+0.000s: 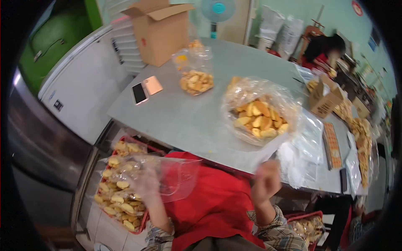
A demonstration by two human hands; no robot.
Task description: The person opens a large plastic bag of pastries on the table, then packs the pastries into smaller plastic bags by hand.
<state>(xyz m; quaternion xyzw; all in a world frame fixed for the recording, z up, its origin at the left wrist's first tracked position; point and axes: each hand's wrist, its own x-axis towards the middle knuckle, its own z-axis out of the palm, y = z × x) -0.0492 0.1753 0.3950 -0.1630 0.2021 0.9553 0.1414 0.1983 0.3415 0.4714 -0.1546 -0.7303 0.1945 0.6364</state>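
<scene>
A bright red cloth apron (209, 201) fills the lower centre, between grey-and-cream plaid sleeves (278, 230). The flat worktop (159, 113) is grey-green; at upper left, a tall cardboard box (163, 37) is tan, beside green wall panels (54, 25).

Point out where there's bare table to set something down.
Widest: between the phone and the big open bag, in front of the smaller filled bag. Another lies behind the big open bag, toward the fan. The right end is crowded with plastic sheets and a carton.
</scene>
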